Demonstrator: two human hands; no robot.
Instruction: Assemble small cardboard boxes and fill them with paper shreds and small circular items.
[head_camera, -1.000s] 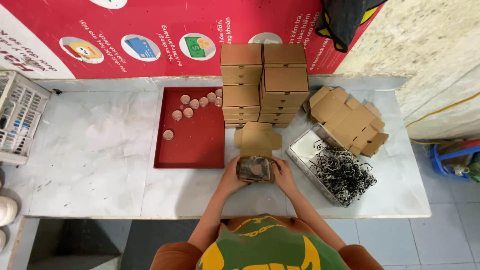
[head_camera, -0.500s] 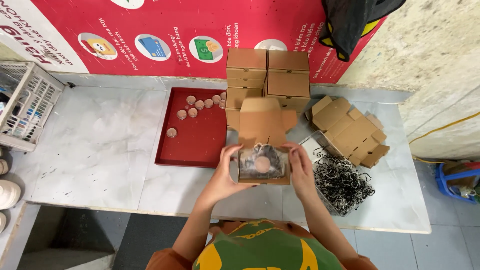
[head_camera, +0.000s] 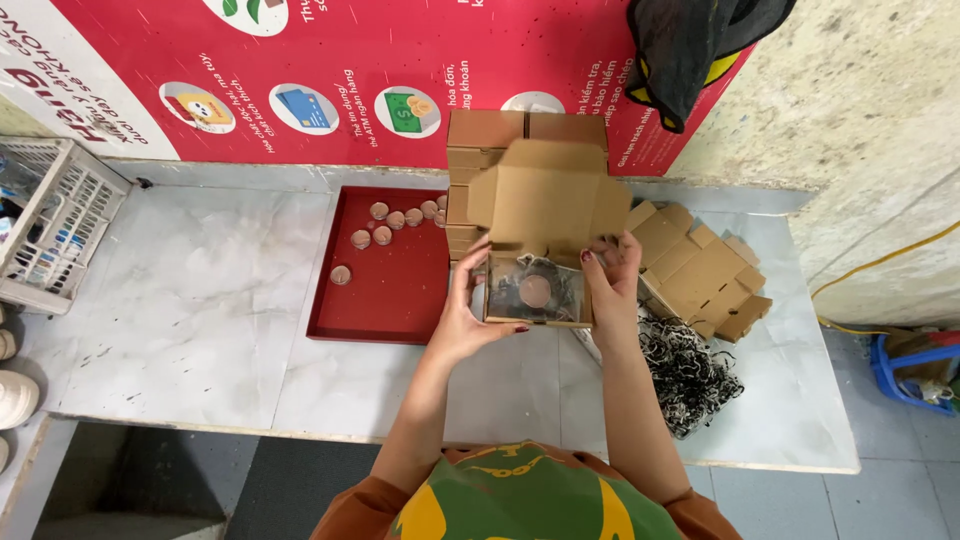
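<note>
Cardboard box (head_camera: 537, 290), small and open, is held up over the front of the table (head_camera: 180, 320), level, so that its contents can be looked down into. It is gripped from both sides: the left hand (head_camera: 470, 315) is wrapped around the left wall with the thumb along the bottom edge, and the right hand (head_camera: 612, 285) is pressed flat against the right wall, fingers curled over the rim. Both hands are thus closed on the box, which is kept steady between them. The lid (head_camera: 545, 195) is left standing up and back, out of the way of the opening. Inside, a round brown disc (head_camera: 536, 291) is seen lying on dark shredded filler, apparently as padding.

In the same head view, a red tray (head_camera: 385, 300) is set just left of the hands, with more discs (head_camera: 385, 225) scattered along its far edge, within easy reach. A stack of closed boxes (head_camera: 485, 135) is placed against the wall behind the lid. To the right, flat box blanks (head_camera: 700, 265) are piled, and a heap of dark shred (head_camera: 685, 370) lies just in front of them. A white basket (head_camera: 55, 220) stands at the far left.
</note>
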